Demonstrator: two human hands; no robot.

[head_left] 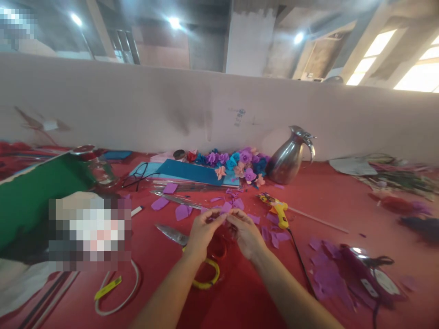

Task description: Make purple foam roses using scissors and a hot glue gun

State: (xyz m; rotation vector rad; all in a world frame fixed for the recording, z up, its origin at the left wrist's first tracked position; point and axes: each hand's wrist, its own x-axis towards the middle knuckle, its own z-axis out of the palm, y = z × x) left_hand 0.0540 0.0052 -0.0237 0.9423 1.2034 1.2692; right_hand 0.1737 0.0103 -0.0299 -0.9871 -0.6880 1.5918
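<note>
The red tabletop (pixel 343 205) runs wide, with open room toward its near edge. A steel jug (pixel 288 160) stands by the far edge. Scissors (pixel 173 234) lie under the hands, a glue gun (pixel 279 214) just to their right. The left hand (pixel 202 233) and right hand (pixel 247 233) meet mid-tabletop, each grip pinching a purple paper piece (pixel 225 208) at the fingertips, equally near both
</note>
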